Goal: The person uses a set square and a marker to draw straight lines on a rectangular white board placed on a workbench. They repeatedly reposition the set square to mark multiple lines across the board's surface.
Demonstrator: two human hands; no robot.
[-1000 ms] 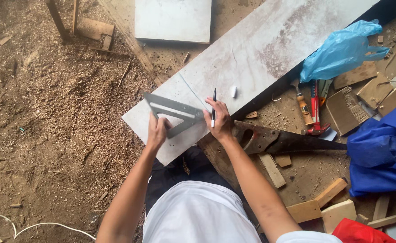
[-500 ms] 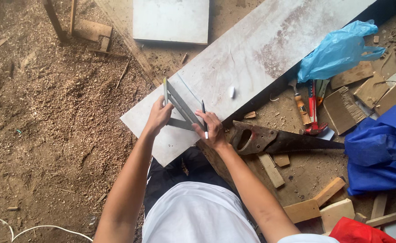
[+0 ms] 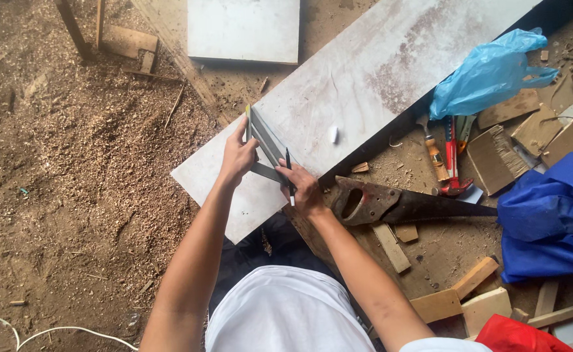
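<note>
1. Over the near end of the long pale grey board [image 3: 365, 85], your left hand [image 3: 236, 158] was closed on the grey metal triangular square [image 3: 265, 145], tilting it up on edge.
2. Your right hand [image 3: 305, 189] pinched a dark pencil [image 3: 289, 171] and touched the square's lower arm.
3. Just right lay a rusty handsaw [image 3: 397, 203], beside the board.

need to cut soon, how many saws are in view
1. The saw lies flat on the ground beside the long board, handle just right of the right hand, blade pointing toward the blue cloth. Another could be hidden under that cloth or the scraps.
</note>
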